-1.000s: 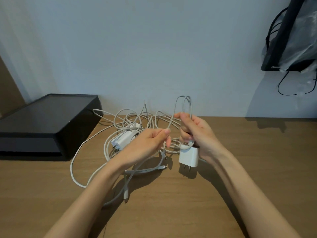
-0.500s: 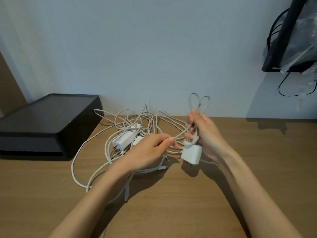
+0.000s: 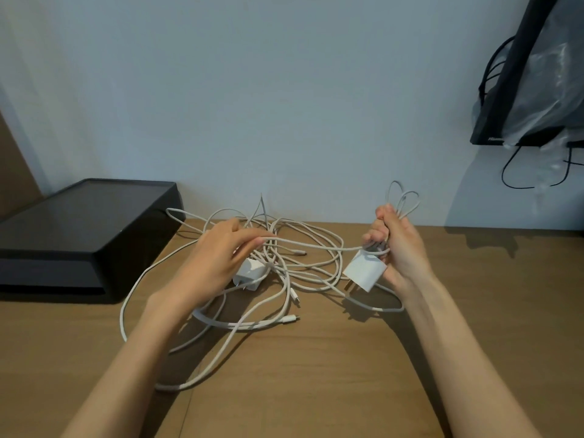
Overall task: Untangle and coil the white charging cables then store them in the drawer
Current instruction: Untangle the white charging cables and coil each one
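While the right hand (image 3: 399, 248) grips a small bundle of folded loops (image 3: 406, 200), with a white adapter (image 3: 365, 273) hanging just under its fingers, the left hand (image 3: 218, 257) pinches a single strand (image 3: 316, 246) that runs nearly taut between the two. Both hands hover to the right of the black box (image 3: 85, 235). The left one is nearer the box and sits directly above the tangle of white cables (image 3: 284, 289). That tangle lies on the bench (image 3: 474, 311) just right of the box, with a second adapter (image 3: 249, 273) caught in its middle. Whether the box holds the drawer cannot be told.

Coiling looks barely begun, since most of the cable is loose in the heap.

- **Knotting:** the strand seems to lead back into the tangle. Drawing the hands wider apart would likely cinch the crossings into a knot instead of freeing them.
- **Dragging:** the same pull could haul the second adapter and its loops across the bench.
- **Losing the bundle:** the loops stick out loosely above the right hand. A slackened grip would probably let them spring open and drop back onto the heap.
- **Snagging:** the hanging adapter could swing and catch its prongs on the cable lying beneath it.
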Demonstrator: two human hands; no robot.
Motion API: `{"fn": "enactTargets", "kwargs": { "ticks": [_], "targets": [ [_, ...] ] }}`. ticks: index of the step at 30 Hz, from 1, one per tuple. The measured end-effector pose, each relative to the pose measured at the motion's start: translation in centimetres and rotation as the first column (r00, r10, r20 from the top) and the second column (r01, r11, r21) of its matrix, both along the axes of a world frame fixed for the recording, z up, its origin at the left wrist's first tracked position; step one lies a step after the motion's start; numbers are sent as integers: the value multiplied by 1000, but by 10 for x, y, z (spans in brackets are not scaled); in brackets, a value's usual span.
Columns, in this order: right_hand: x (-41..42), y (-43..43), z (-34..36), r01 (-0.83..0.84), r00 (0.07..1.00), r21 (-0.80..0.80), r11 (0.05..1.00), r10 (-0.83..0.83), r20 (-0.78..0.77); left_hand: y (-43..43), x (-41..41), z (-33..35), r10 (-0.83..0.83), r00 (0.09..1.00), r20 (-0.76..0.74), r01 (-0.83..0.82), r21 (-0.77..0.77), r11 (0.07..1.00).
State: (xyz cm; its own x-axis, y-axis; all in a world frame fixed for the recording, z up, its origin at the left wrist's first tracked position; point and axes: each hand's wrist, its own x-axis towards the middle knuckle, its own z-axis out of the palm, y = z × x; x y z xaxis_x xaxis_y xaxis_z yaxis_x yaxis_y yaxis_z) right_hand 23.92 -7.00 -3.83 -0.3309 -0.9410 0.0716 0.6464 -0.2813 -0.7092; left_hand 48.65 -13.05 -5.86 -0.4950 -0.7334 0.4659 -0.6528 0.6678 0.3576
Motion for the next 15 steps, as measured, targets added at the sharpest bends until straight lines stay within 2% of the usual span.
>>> {"fn": "enactTargets", "kwargs": {
  "ticks": [2,4,5,7,9,10,12,15],
  "targets": [
    [0,2,1,-101,990,-39,994,105,91,-3,3,-1,6,1000,2,-6,32,999],
    [-1,3,1,-188,979,-73,980,192,66,-3,5,-1,-2,1000,-8,2,48,999],
    [0,3,1,-205,979,-63,977,204,-21,-2,5,0,-3,1000,-20,4,40,999],
    [3,3,-4,-170,926,-7,985,158,-344,0,5,2,4,998,-68,-4,7,1000],
    [9,3,-10,-90,735,35,995,90,-672,2,4,5,12,985,-170,-15,-14,1000],
    [11,3,-12,-54,627,37,998,62,-777,4,2,8,11,969,-246,-15,-16,1000],
    [15,3,-15,6,443,8,1000,5,-896,8,0,13,-17,929,-370,14,-11,1000],
    [19,8,-14,60,245,-57,997,-70,-967,14,-5,17,-81,921,-381,85,-7,996]
  ]
}}
